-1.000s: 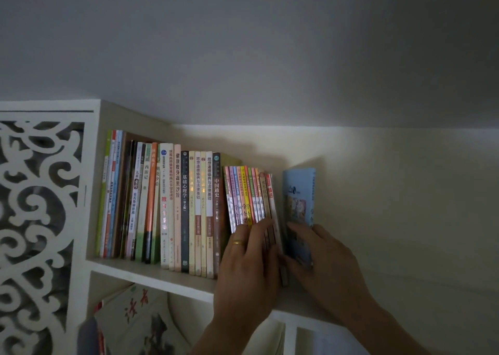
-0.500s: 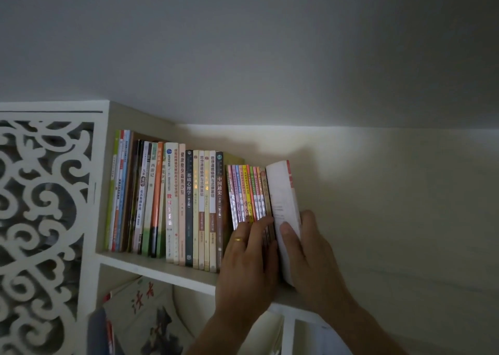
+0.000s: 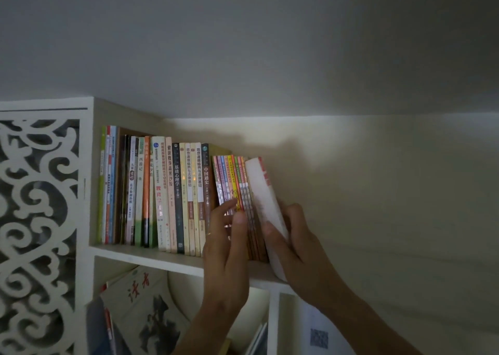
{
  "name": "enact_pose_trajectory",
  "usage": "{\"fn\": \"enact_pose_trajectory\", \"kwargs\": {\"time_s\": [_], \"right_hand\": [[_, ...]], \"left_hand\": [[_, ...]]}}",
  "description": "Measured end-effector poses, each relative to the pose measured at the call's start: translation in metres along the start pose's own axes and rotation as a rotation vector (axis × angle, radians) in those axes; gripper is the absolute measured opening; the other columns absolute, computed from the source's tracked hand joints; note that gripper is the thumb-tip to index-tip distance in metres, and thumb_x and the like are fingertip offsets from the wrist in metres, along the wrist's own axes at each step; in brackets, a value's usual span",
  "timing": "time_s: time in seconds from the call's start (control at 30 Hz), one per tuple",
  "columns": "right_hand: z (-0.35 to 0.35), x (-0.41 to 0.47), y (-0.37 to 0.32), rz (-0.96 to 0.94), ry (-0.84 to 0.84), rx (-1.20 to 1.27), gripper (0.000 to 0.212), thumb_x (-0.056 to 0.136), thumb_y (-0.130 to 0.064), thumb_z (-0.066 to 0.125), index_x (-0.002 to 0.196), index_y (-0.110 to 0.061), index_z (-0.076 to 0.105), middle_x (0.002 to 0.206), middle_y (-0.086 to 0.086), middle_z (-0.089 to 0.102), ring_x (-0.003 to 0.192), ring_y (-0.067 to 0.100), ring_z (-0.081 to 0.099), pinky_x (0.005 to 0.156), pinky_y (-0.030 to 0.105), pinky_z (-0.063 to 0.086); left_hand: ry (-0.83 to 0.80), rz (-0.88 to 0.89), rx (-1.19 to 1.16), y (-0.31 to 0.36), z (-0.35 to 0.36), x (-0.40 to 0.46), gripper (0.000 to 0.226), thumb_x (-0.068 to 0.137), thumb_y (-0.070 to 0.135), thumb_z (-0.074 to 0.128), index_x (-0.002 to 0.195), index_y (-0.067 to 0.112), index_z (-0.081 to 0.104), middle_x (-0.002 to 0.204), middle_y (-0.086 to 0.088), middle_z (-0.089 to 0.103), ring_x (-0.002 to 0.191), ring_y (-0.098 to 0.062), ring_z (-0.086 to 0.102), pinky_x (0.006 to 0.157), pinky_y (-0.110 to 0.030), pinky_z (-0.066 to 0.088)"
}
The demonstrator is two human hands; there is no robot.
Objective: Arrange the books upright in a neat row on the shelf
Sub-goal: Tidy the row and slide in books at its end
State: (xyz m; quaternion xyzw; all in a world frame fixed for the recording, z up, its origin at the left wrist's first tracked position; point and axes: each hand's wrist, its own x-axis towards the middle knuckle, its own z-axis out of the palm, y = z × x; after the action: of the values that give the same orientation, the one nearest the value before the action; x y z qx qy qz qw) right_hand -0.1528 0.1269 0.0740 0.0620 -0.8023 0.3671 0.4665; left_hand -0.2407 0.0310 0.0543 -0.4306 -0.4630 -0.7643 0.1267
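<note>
A row of upright books point(image 3: 162, 192) fills the top white shelf point(image 3: 151, 258) from its left wall. At the row's right end stands a set of thin colourful books point(image 3: 232, 182), leaning slightly left. A thicker white book point(image 3: 260, 190) with its page edge facing me leans against them. My right hand point(image 3: 294, 244) grips that white book low down, thumb on the page edge, fingers behind it. My left hand point(image 3: 229, 244), with a ring on one finger, rests straight fingers on the thin books' spines.
A white carved fretwork panel point(image 3: 35, 219) flanks the shelf on the left. Below the shelf, loose books and a magazine point(image 3: 140, 308) lean in the lower compartments. A bare wall point(image 3: 391, 192) lies to the right, the ceiling above.
The right hand has turned the last book from cover-forward to page-edge-forward and pushed it against the thin books. The left hand has stayed on the spines, fingers sliding up slightly.
</note>
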Motion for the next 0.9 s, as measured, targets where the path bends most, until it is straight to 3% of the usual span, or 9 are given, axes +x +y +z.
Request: {"fn": "enact_pose_trajectory", "kwargs": {"time_s": [0.1, 0.2, 0.3, 0.37, 0.47, 0.63, 0.7, 0.8, 0.9], "right_hand": [[0.005, -0.004, 0.005, 0.047, -0.133, 0.022, 0.035, 0.101, -0.021, 0.059, 0.131, -0.018, 0.043, 0.116, -0.007, 0.067, 0.099, 0.01, 0.072, 0.076, 0.031, 0.061], [0.002, 0.011, 0.021, 0.184, -0.004, 0.031, 0.035, 0.097, 0.009, 0.055, 0.116, -0.019, 0.048, 0.098, -0.013, 0.071, 0.078, -0.003, 0.07, 0.062, 0.025, 0.054], [-0.005, 0.023, 0.022, 0.288, -0.011, 0.065, 0.034, 0.102, 0.001, 0.051, 0.127, -0.023, 0.049, 0.123, -0.003, 0.062, 0.097, -0.003, 0.067, 0.071, 0.014, 0.053], [-0.005, 0.023, 0.019, 0.267, -0.112, 0.042, 0.039, 0.104, -0.006, 0.052, 0.136, -0.029, 0.051, 0.127, -0.007, 0.063, 0.108, 0.001, 0.066, 0.081, 0.019, 0.055], [0.005, 0.03, 0.015, 0.348, -0.133, 0.096, 0.044, 0.104, -0.01, 0.055, 0.143, -0.027, 0.047, 0.123, -0.007, 0.063, 0.104, 0.006, 0.069, 0.079, 0.02, 0.055], [0.005, 0.037, 0.01, 0.368, -0.114, 0.161, 0.052, 0.093, -0.001, 0.067, 0.136, -0.022, 0.048, 0.124, -0.001, 0.064, 0.091, -0.004, 0.07, 0.067, 0.016, 0.055], [0.003, 0.031, 0.009, 0.321, -0.008, 0.141, 0.042, 0.098, -0.009, 0.064, 0.136, -0.022, 0.051, 0.124, -0.008, 0.064, 0.094, -0.009, 0.068, 0.069, 0.013, 0.053], [-0.006, 0.008, -0.004, 0.185, 0.194, 0.13, 0.029, 0.102, -0.016, 0.06, 0.13, -0.024, 0.059, 0.122, -0.018, 0.064, 0.107, -0.01, 0.063, 0.075, 0.008, 0.049], [-0.02, -0.02, -0.023, -0.02, 0.092, -0.036, 0.053, 0.089, -0.041, 0.07, 0.137, -0.024, 0.056, 0.133, -0.015, 0.062, 0.123, 0.0, 0.058, 0.095, 0.016, 0.048]], "left_hand": [[-0.031, -0.051, 0.355, 0.027, 0.01, 0.005, 0.053, 0.087, 0.079, 0.049, 0.123, 0.04, 0.051, 0.108, 0.012, 0.069, 0.096, -0.007, 0.069, 0.079, -0.032, 0.06], [-0.049, 0.01, 0.776, 0.045, 0.014, 0.015, 0.024, 0.104, 0.048, 0.047, 0.104, 0.024, 0.047, 0.087, 0.007, 0.064, 0.067, -0.004, 0.06, 0.059, -0.022, 0.054], [-0.009, 0.107, 0.918, 0.068, -0.003, 0.004, 0.015, 0.107, 0.032, 0.041, 0.096, 0.023, 0.038, 0.068, 0.017, 0.043, 0.05, 0.007, 0.042, 0.039, -0.01, 0.039], [0.087, 0.259, 0.888, 0.08, -0.025, -0.014, 0.014, 0.103, 0.027, 0.049, 0.092, 0.021, 0.042, 0.063, 0.025, 0.034, 0.043, 0.012, 0.034, 0.041, -0.004, 0.038], [0.178, 0.35, 0.832, 0.084, -0.055, -0.032, 0.015, 0.095, 0.022, 0.055, 0.097, 0.024, 0.041, 0.064, 0.031, 0.03, 0.038, 0.011, 0.027, 0.044, 0.0, 0.036], [0.182, 0.383, 0.792, 0.092, -0.075, -0.033, 0.013, 0.097, 0.021, 0.058, 0.091, 0.016, 0.048, 0.057, 0.023, 0.035, 0.041, 0.001, 0.049, 0.048, -0.001, 0.038], [0.161, 0.367, 0.727, 0.098, -0.067, -0.026, 0.014, 0.101, 0.027, 0.053, 0.092, 0.019, 0.045, 0.06, 0.02, 0.045, 0.052, 0.004, 0.059, 0.045, -0.002, 0.039], [0.109, 0.312, 0.699, 0.096, -0.043, -0.01, 0.013, 0.105, 0.033, 0.046, 0.099, 0.021, 0.044, 0.073, 0.017, 0.058, 0.047, 0.006, 0.055, 0.043, -0.003, 0.042], [0.066, 0.257, 0.644, 0.084, -0.01, 0.008, 0.015, 0.106, 0.034, 0.045, 0.105, 0.019, 0.046, 0.084, 0.014, 0.063, 0.055, 0.005, 0.058, 0.048, -0.006, 0.049]]}}
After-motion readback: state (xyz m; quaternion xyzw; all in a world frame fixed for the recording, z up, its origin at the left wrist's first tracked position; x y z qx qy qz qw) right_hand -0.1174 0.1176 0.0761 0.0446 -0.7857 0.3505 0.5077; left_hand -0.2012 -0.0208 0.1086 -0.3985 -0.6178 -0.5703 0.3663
